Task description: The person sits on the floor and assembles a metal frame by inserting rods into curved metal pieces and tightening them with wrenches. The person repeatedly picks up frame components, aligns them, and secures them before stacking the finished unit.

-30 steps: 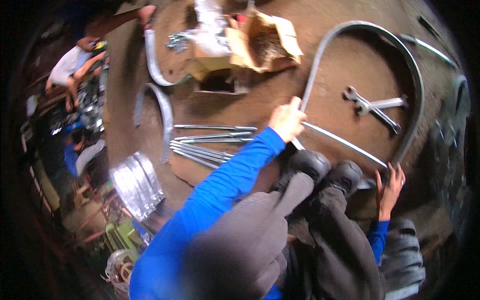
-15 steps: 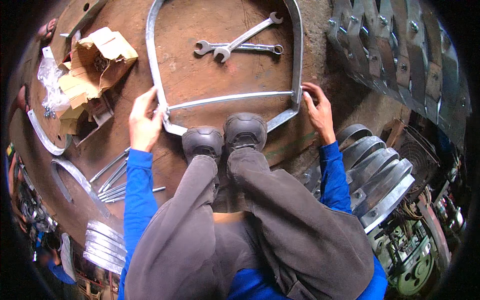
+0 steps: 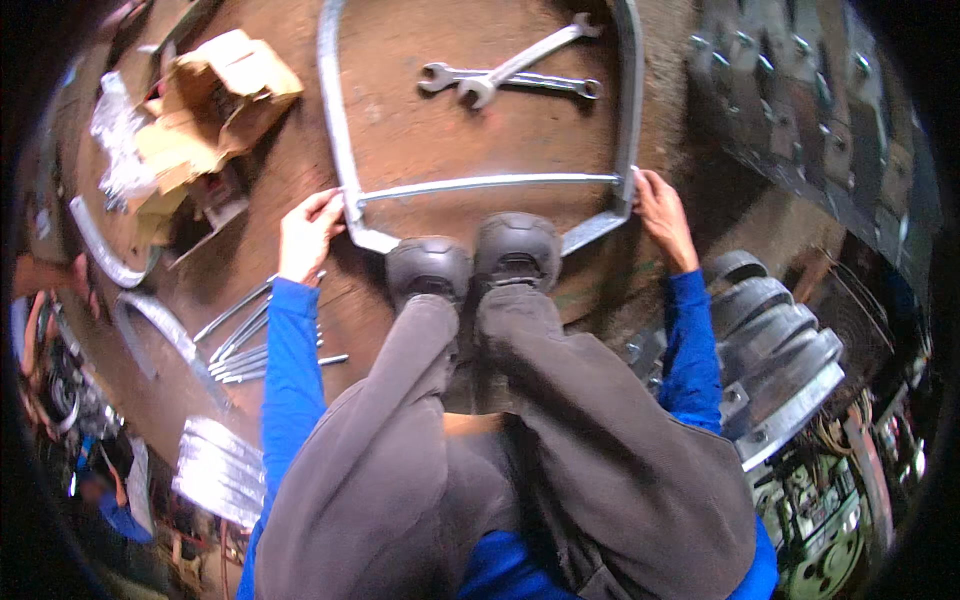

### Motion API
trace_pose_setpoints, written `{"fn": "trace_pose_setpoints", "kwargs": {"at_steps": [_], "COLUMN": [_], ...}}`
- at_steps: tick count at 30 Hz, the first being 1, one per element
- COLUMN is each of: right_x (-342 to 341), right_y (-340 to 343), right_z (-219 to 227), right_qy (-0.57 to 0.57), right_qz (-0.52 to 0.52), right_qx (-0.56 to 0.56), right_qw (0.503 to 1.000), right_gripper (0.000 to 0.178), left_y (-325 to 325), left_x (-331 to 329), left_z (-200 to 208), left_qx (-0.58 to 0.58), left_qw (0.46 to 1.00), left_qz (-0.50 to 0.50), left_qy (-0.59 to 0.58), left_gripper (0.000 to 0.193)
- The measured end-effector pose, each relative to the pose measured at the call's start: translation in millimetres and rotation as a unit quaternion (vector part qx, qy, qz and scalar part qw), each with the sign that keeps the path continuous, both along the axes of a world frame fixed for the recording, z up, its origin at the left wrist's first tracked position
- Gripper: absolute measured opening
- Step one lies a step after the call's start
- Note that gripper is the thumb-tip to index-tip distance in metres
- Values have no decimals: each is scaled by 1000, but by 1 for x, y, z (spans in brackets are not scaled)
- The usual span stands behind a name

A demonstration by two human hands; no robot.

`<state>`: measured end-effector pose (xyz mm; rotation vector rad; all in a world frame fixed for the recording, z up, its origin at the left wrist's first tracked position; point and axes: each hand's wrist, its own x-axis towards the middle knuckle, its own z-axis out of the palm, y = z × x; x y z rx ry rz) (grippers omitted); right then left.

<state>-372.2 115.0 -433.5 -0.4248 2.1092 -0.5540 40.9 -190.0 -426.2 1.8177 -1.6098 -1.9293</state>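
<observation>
A bent grey metal strap frame [image 3: 336, 110] lies on the brown floor, with a thin threaded rod [image 3: 490, 184] running across it between its two sides. My left hand [image 3: 308, 238] is closed in a pinch at the rod's left end, outside the strap; whatever its fingertips hold is too small to make out. At the opposite end, my right hand [image 3: 662, 215] has its fingers pressed together against the strap's outer side, their contents hidden. Inside the frame, an open-end wrench [image 3: 530, 62] lies crossed over a combination wrench [image 3: 520, 83]. My black shoes [image 3: 428, 268] touch the frame's near edge.
To the left are a torn cardboard box [image 3: 215, 110], a clear plastic bag [image 3: 118, 140] and several loose threaded rods [image 3: 245, 335]. Curved metal bands [image 3: 215, 470] are stacked lower left, more bands [image 3: 775, 330] at right. Bolted metal plates [image 3: 800, 110] stand upper right.
The whole view has shifted, so the floor things sit farther right. My left fingers have drawn together at the rod's end, and my right fingers have closed in against the strap.
</observation>
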Motion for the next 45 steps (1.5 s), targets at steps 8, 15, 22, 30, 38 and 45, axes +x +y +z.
{"fn": "trace_pose_setpoints", "kwargs": {"at_steps": [8, 15, 22, 30, 38, 45], "right_x": [5, -5, -44, -44, -40, -77], "right_y": [-5, -6, 47, 30, 56, 70], "right_z": [9, -4, -51, -43, -78, -113], "right_qy": [94, 44, -50, -16, 86, 22], "right_qz": [74, 78, 51, 106, 48, 87], "right_qx": [-24, -34, -105, -4, -60, -35], "right_qw": [993, 995, 992, 994, 993, 995], "right_gripper": [40, 43, 48, 53, 59, 54], "left_y": [-8, 1, 0, 4, 19, 40], "left_x": [6, -8, -11, -5, -23, -27], "left_z": [-2, 6, -16, -14, -6, -42], "left_qx": [3, -78, 11, 6, -82, -121], "left_qw": [995, 991, 998, 999, 990, 983], "left_qz": [37, -60, 37, 30, -25, 72], "left_qy": [89, -92, 44, 26, -114, -118], "left_gripper": [28, 28, 14, 16, 61, 60]}}
